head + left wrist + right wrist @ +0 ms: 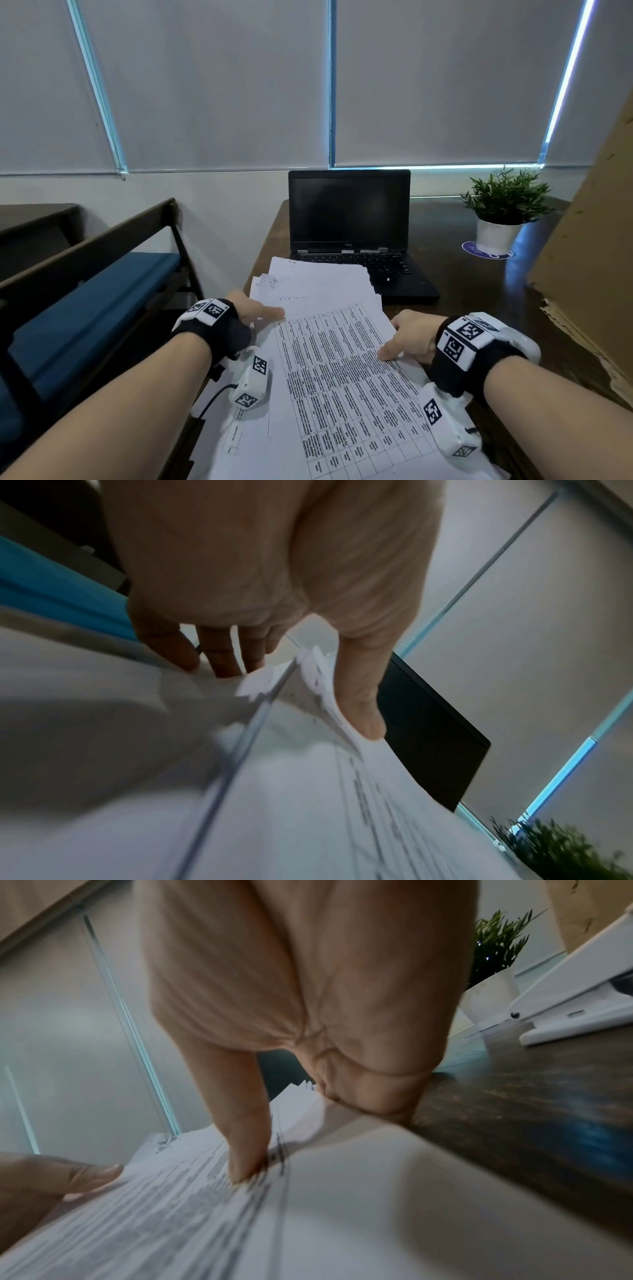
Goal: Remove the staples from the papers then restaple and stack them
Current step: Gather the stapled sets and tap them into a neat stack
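A thick stack of white papers lies on the dark wooden desk, its top sheet printed with a dense table. My left hand pinches the stack's left edge, with the thumb on top and the fingers underneath. At the right edge my right hand holds the same stack, its thumb pressing the top sheet and the other fingers curled at the edge. The far corners of the papers look ragged and fanned. A white stapler sits on the desk to the right.
An open black laptop stands just behind the papers. A potted plant is at the back right, and a large cardboard sheet leans along the right side. To the left of the desk stands a blue-cushioned bench.
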`<act>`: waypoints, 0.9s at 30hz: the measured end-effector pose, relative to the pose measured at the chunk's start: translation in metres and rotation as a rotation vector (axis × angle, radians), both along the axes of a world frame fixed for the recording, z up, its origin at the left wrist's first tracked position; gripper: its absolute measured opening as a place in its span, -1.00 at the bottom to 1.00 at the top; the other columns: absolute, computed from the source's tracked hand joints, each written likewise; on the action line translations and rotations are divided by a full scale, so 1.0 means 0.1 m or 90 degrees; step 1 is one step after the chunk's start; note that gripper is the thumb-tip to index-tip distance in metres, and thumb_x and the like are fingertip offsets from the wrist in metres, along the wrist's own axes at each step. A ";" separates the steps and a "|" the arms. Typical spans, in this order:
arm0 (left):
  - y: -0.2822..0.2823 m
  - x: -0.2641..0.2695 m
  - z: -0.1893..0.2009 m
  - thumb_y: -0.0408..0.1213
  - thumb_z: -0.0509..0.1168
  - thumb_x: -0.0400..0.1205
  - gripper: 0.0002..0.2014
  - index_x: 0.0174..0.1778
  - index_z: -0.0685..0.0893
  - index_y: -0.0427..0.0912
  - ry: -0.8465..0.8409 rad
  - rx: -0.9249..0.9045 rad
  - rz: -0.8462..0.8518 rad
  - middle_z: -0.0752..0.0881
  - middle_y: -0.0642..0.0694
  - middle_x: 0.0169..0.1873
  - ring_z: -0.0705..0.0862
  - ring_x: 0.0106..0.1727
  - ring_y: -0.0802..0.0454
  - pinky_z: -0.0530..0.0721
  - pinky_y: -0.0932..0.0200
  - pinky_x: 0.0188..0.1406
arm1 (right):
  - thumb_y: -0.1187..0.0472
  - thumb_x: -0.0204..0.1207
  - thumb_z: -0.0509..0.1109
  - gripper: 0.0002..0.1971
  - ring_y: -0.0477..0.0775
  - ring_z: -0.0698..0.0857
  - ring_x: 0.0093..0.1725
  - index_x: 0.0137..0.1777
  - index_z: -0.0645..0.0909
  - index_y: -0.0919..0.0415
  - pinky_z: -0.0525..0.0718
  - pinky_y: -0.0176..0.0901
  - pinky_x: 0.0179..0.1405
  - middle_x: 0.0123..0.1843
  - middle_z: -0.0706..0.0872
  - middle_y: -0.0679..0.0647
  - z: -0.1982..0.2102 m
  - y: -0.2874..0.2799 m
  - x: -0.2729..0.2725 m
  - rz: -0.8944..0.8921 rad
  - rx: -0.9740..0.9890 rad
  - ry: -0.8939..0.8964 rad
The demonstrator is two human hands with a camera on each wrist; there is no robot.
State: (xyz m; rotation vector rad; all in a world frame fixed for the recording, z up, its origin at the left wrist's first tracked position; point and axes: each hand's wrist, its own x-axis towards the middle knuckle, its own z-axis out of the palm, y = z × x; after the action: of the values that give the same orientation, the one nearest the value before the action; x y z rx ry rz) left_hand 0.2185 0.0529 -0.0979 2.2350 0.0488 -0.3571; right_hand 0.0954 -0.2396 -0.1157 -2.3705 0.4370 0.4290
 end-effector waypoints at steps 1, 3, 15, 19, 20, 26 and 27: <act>-0.01 0.03 0.01 -0.09 0.69 0.28 -0.16 0.41 0.53 -0.35 -0.013 -0.026 0.017 0.70 -0.14 0.06 0.66 -0.03 -0.05 0.64 0.10 0.03 | -0.08 -0.13 0.73 -0.29 0.11 0.80 0.06 0.08 0.73 0.15 0.74 0.10 0.19 0.01 0.84 0.05 0.02 0.01 -0.02 -0.004 0.011 0.007; -0.04 0.09 0.01 -0.24 0.66 0.35 -0.23 0.44 0.50 -0.32 -0.052 -0.073 0.030 0.65 -0.15 0.14 0.62 -0.01 -0.01 0.57 0.16 0.03 | 0.15 0.19 0.72 -0.56 0.14 0.80 0.11 0.08 0.75 0.19 0.73 0.14 0.23 0.02 0.85 0.08 0.05 0.01 -0.05 -0.018 0.058 0.037; -0.03 -0.01 0.08 -0.31 0.59 0.44 -0.77 -0.06 0.74 -0.24 -0.016 -0.132 -0.065 0.81 -0.15 -0.15 0.75 -0.22 -0.04 0.72 0.12 -0.17 | 0.39 0.36 0.59 -0.69 0.19 0.77 0.19 0.12 0.75 0.32 0.64 0.13 0.36 0.08 0.84 0.14 0.00 -0.09 0.05 -0.025 0.203 0.086; 0.05 -0.28 0.07 -0.42 0.53 0.46 -0.68 0.13 0.73 -0.32 0.079 -0.294 -0.135 0.84 -0.24 -0.09 0.82 -0.07 -0.21 0.76 -0.06 0.03 | 0.34 0.31 0.63 -0.62 0.20 0.77 0.20 0.15 0.74 0.32 0.61 0.16 0.38 0.10 0.83 0.15 0.00 -0.09 0.05 -0.028 0.186 0.084; 0.06 -0.31 0.04 -0.41 0.56 0.41 -0.60 0.18 0.73 -0.30 0.084 -0.303 -0.149 0.82 -0.27 -0.01 0.78 0.08 -0.29 0.67 -0.21 0.24 | 0.32 0.27 0.66 -0.58 0.22 0.76 0.20 0.15 0.73 0.32 0.61 0.17 0.38 0.11 0.83 0.17 -0.01 -0.09 0.05 -0.032 0.180 0.072; 0.00 -0.54 0.10 -0.73 0.40 0.46 -0.63 0.13 0.70 -0.32 -0.017 -0.351 -0.109 0.80 -0.33 0.03 0.79 0.07 -0.29 0.72 -0.18 0.15 | 0.40 0.40 0.57 -0.72 0.29 0.79 0.11 0.11 0.71 0.40 0.66 0.25 0.30 0.04 0.82 0.28 0.03 0.02 -0.11 -0.085 0.230 0.009; 0.00 -0.58 0.14 -0.76 0.36 0.46 -0.62 0.14 0.68 -0.34 -0.040 -0.384 -0.102 0.81 -0.33 0.02 0.80 0.04 -0.26 0.76 -0.10 0.06 | 0.45 0.42 0.54 -0.70 0.30 0.79 0.11 0.15 0.66 0.40 0.67 0.26 0.28 0.07 0.81 0.29 0.06 0.04 -0.17 -0.107 0.270 -0.020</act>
State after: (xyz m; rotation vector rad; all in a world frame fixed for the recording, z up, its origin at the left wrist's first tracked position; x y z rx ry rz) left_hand 0.1605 0.0525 -0.0836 1.6523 -0.2435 -0.3334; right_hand 0.0789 -0.2359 -0.1093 -1.9134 0.4741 0.3656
